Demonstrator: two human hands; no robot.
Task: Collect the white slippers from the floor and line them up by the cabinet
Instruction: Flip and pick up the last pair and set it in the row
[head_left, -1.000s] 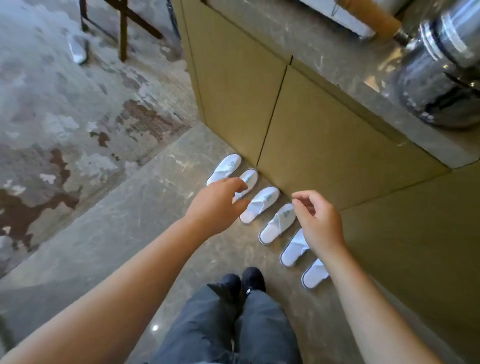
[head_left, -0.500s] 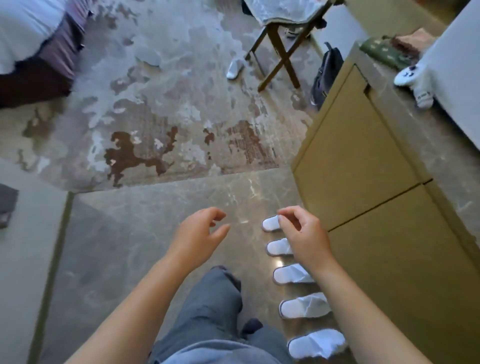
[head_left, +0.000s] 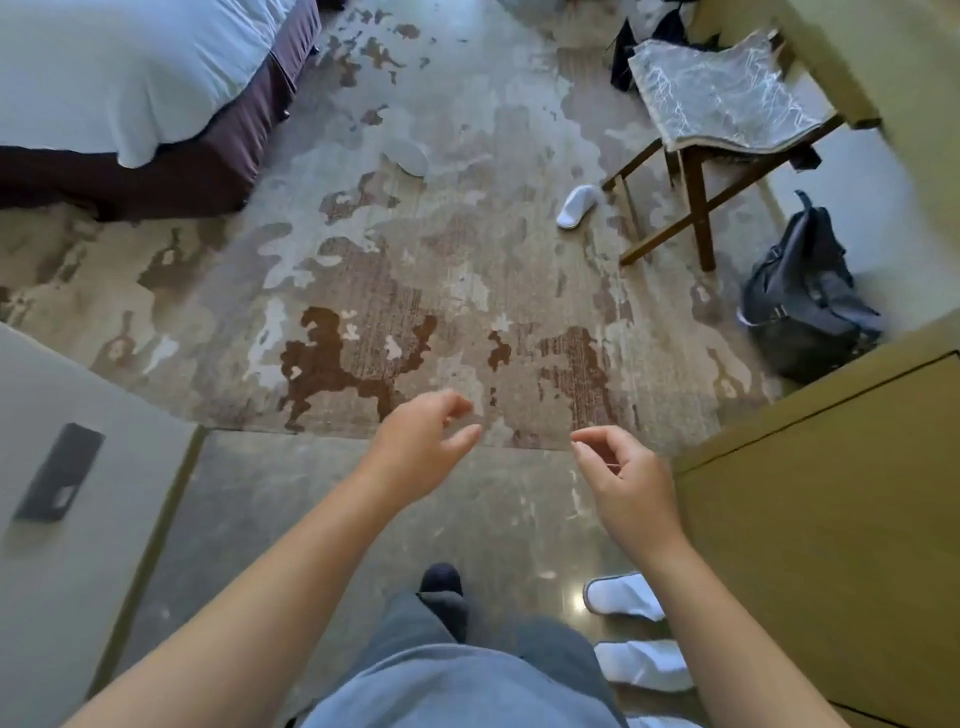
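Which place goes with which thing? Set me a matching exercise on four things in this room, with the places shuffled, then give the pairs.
Things:
1. backpack
2. loose slipper
3. dark flat device
4. patterned cloth

Places:
A. on the carpet beside the stool's legs
B. draped over the top of the wooden stool
C. on the floor by the far end of the cabinet
D. on the pale surface at the left edge of the view

Pairs: 1-C, 2-A, 3-D, 4-B
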